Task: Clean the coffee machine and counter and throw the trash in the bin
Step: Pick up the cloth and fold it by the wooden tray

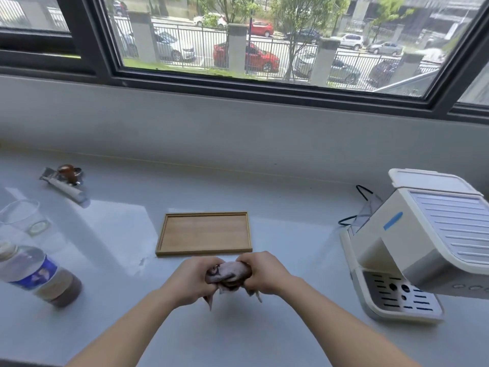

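A crumpled, coffee-stained grey cloth [229, 274] is bunched between both hands just above the pale grey counter [238, 335]. My left hand [194, 280] grips its left side and my right hand [264, 274] grips its right side, with loose corners hanging below. The white coffee machine [423, 242] stands at the right, its perforated drip tray [399, 298] facing me. No bin is in view.
A bare wooden tray [203, 233] lies just beyond my hands. At the left are a bottle with brown liquid [39, 274], a clear plastic cup [19, 215] and a portafilter with a tamper [66, 178]. A black cable [349, 219] runs behind the machine.
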A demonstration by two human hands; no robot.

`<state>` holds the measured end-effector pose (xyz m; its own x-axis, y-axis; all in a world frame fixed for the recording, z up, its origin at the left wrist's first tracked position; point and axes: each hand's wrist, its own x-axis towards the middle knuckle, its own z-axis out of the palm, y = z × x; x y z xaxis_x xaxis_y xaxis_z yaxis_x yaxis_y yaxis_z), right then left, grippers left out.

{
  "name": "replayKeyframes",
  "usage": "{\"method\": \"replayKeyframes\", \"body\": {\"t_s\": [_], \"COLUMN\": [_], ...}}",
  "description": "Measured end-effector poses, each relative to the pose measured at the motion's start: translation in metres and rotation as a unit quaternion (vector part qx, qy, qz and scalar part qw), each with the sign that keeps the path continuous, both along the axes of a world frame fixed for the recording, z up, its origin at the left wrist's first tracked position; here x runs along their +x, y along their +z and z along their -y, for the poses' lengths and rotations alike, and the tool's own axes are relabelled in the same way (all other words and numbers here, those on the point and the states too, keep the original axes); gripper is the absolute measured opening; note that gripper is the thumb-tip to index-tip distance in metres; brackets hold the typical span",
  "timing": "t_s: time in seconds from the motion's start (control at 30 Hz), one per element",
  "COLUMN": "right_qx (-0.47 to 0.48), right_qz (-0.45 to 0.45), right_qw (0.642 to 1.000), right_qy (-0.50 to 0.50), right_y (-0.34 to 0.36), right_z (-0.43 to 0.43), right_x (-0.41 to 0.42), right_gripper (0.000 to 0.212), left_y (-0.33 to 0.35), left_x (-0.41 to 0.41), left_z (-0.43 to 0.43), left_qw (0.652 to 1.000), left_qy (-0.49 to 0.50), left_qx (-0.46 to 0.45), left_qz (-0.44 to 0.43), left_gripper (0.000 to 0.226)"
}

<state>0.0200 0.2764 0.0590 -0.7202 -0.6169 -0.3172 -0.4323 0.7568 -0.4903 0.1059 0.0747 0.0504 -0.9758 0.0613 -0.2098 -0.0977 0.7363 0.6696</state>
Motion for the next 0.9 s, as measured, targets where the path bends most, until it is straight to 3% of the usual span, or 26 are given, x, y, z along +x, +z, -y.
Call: {"method": "replayKeyframes", "body": {"t_s": [0.17, 0.57, 0.9], "right_qx": [0.002, 0.012, -0.004], "right_qz": [-0.008, 0.003, -0.029], "right_qw": [1.0, 0.999, 0.998], "right_qy": [-0.023, -0.042, -0.061], "right_y": [0.015, 0.03, 0.005], "right_z": [0.042, 0.098, 0.107], "right_x": [0.002, -0.026, -0.074], "right_gripper": [0.032, 0.033, 0.039], "left_y": [0.012, 0.027, 0.002], "left_x": [-0.007, -0.039, -0.09], "left_z": [0.044, 0.095, 0.096], "left_qw": [1.0, 0.998, 0.997], "left_qy": [-0.017, -0.037, 0.002], "left_qx": [0.02, 0.012, -0.049], "left_qz": [-0.009, -0.04, -0.052], "left_gripper": [0.037, 0.021, 0.035]}}
